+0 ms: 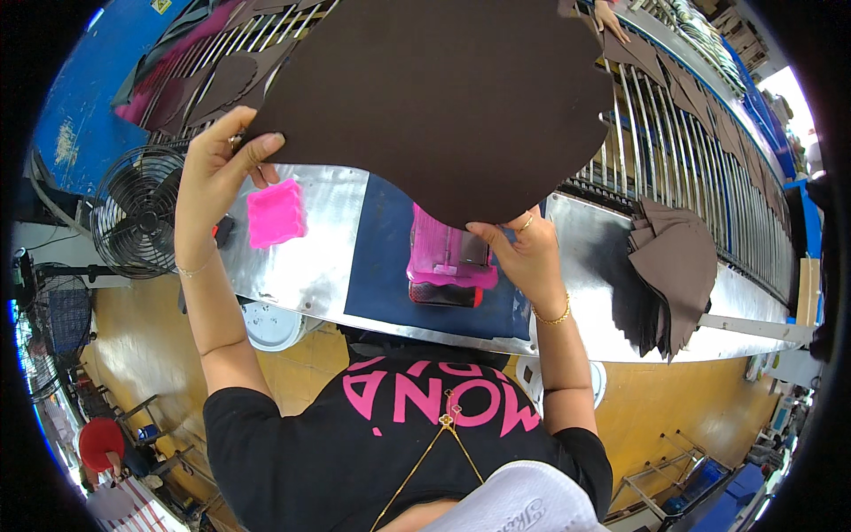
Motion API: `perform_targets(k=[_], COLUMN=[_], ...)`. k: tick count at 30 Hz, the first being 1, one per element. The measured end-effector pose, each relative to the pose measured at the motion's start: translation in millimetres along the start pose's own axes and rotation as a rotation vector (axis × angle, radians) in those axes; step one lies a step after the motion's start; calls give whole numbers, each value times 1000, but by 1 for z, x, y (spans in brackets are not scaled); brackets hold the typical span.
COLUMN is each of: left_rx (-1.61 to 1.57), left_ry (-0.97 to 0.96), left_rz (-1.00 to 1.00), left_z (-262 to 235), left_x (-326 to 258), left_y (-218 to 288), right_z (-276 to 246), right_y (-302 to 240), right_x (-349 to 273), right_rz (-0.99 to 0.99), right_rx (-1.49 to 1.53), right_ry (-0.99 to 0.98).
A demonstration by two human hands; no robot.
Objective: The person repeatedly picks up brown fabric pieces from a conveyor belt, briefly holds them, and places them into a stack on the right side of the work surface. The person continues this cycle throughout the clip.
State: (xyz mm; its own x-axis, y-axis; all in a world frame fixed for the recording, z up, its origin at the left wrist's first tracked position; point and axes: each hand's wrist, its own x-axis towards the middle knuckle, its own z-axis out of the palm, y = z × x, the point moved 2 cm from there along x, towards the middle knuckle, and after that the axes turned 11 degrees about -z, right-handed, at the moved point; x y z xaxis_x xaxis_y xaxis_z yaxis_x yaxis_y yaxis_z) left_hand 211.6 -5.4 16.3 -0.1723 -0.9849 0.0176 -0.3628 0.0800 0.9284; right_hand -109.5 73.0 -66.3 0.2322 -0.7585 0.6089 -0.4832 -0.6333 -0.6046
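Note:
A large dark brown cut panel [461, 97], of leather or cloth, is held up in front of me between both hands. My left hand [226, 155] pinches its left corner between thumb and fingers. At the panel's lower edge, my right hand [525, 248] grips it, the thumb on the near face. Below the right hand, a pink slab with a clear or greyish part [443, 253] lies over a black-and-red object [445, 294] on a blue mat [381, 266]. Beneath my left hand sits a pink square block [276, 215] on the metal table [328, 204].
A fanned stack of brown panels [674, 270] hangs over the table's right front edge. Behind runs a roller conveyor [683, 133] carrying more brown pieces; another person's hand [610, 19] is at the far right. A black fan [146, 213] stands at the left.

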Motion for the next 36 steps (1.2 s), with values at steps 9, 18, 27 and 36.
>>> perform_targets(k=[9, 18, 27, 36], left_rx=[281, 504, 459, -90], left_ry=[-303, -413, -578, -1093], left_rz=[-232, 430, 572, -191], left_z=[67, 147, 221, 203], left_x=[-5, 16, 23, 67], left_y=[-20, 1, 27, 50], right_z=[-48, -97, -187, -206], right_y=[27, 25, 1, 2], right_x=[-55, -124, -150, -104], right_rz=[8, 465, 443, 545], right_rx=[-278, -310, -221, 369], right_ry=[-100, 66, 522, 678])
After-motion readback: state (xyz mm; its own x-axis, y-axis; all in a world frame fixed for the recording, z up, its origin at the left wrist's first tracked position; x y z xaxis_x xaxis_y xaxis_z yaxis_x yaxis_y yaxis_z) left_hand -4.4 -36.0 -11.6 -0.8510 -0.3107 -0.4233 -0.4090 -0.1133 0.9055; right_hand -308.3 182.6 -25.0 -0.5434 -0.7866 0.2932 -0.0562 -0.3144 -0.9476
